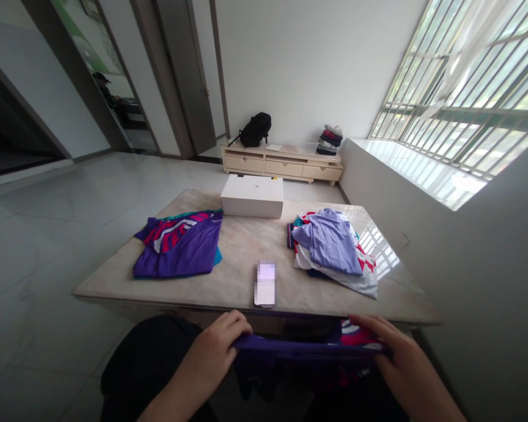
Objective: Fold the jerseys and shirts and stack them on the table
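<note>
My left hand [215,346] and my right hand [389,351] both grip the top edge of a purple garment with pink and white markings [308,349], stretched between them just below the near edge of the marble table [242,252]. The garment's lower part hangs down out of sight. On the table's left lies a folded purple shirt with pink stripes [178,245]. On the right sits a loose pile of clothes [332,249] with a lavender shirt on top. A phone [264,283] lies flat near the front edge, between my hands.
A white box [252,196] stands at the table's far edge. Behind it a low cream cabinet [281,162] carries a black backpack [255,130] and a stack of folded clothes [331,139]. Barred window at right; doorways at left.
</note>
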A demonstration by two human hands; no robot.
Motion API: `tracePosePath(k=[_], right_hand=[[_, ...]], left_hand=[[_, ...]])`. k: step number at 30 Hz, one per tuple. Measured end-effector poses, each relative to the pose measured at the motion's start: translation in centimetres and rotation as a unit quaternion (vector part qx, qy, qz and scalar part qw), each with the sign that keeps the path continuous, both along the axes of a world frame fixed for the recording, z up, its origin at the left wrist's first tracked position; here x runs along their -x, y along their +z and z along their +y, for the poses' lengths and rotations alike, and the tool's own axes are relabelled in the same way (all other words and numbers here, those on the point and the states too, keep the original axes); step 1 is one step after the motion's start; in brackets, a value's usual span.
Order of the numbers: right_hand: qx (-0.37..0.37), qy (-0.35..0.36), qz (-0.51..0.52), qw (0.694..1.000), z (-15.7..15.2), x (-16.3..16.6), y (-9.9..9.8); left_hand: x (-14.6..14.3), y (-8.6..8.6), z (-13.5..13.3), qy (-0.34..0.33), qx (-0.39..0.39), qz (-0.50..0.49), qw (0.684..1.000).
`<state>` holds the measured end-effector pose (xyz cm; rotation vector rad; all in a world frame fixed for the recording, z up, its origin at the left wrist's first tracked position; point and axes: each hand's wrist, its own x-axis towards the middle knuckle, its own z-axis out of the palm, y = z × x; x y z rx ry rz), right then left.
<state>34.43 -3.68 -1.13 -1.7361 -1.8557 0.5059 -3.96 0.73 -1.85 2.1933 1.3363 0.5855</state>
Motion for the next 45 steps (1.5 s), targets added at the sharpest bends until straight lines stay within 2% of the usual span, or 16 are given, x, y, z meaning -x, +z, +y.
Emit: tracePosePath(k=[5,9,15,19,22,24,26,30,34,36,39,43,45], right_hand=[[0.041,0.013,0.029,0.999,0.9,1.7,2.6],[0.086,0.030,0.035,0.995,2.1,2.7,3.5],[0.117,0.124,0.049,0.984,3.9,3.2,3.3],[0.098,0.060,-0.020,0.993,4.4,3.7,2.8],[0.096,0.004,-0.049,0.994,4.3,4.2,2.6],[0.092,-0.010,-0.062,0.994,4.2,4.4,2.7],[0.080,-0.004,-0.066,0.995,4.3,4.4,2.9],[0.064,0.031,-0.059,0.996,4.4,3.9,3.4],[0.048,0.058,-0.045,0.996,4.3,3.4,3.5],[0.034,0.074,-0.024,0.996,4.2,3.4,3.5],[0.037,0.085,0.018,0.996,3.9,3.5,3.7],[0.105,0.069,0.057,0.990,3.1,3.1,4.3],[0.133,0.103,0.073,0.983,2.5,2.7,4.8]], left_hand=[[0.7,2.8,1.3,0.070,0.149,-0.092,0.982],[0.6,3.1,2.3,0.098,0.203,-0.190,0.955],[0.2,2.8,3.1,0.118,0.128,-0.188,0.967],[0.0,3.2,3.2,0.104,0.081,-0.182,0.974],[-0.2,3.7,3.4,0.067,0.033,-0.160,0.984],[-0.2,4.1,3.4,0.044,0.009,-0.137,0.990],[-0.1,4.3,3.5,0.046,0.014,-0.105,0.993],[0.4,4.5,3.5,0.086,0.094,-0.060,0.990],[0.9,4.8,3.7,0.035,0.153,-0.106,0.982],[1.0,4.9,3.7,0.001,0.173,-0.097,0.980],[1.2,5.2,3.5,-0.023,0.163,-0.052,0.985],[1.7,5.3,2.2,-0.053,0.119,-0.029,0.991],[2.0,5.1,1.2,-0.070,0.109,-0.036,0.991]])
